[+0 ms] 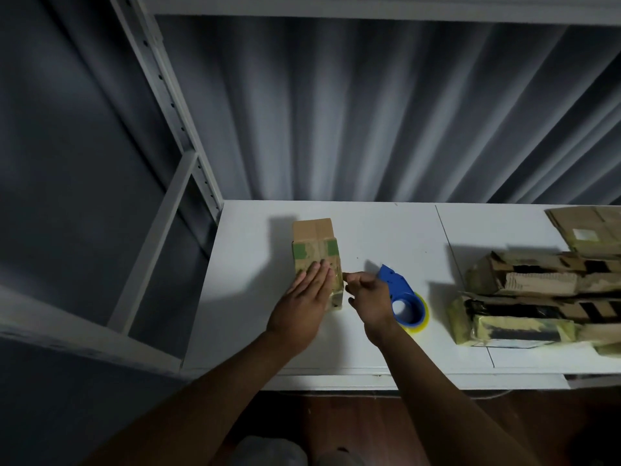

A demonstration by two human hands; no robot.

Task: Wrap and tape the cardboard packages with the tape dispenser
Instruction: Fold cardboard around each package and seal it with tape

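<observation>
A small cardboard box (316,243) with green patches and glossy tape on top stands on the white table (369,230). My left hand (302,297) lies flat on its near top, fingers straight. My right hand (368,297) is just right of the box, fingers curled, with its forefinger tip at the box's right edge. Whether it pinches tape there is too small to tell. Right behind that hand, the blue tape dispenser (401,297) with a yellowish roll lies on the table.
A pile of torn, taped cardboard packages (524,297) fills the table's right side, and a flat cardboard piece (591,227) lies behind it. A white shelf post (174,109) rises at the table's left rear corner. A grey curtain hangs behind.
</observation>
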